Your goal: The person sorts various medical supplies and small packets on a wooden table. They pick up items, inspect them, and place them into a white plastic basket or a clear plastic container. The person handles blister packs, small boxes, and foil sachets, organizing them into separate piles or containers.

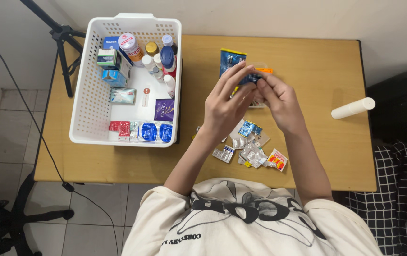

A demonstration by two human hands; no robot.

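wooden table (317, 66): both hands, left hand (224, 106) and right hand (279, 99), pinch a blue foil packet (232, 60) (glossy, flat).

I log the basket (89, 102) as white with a perforated grid wall, holding blue sachets (156, 132) and a purple packet (164, 109); the table (322, 76) is light tan wood. My pouch (230, 60) reads blue with a yellow top edge. The cylinder (353, 108) is white and the cloth (405, 189) black with a white check.
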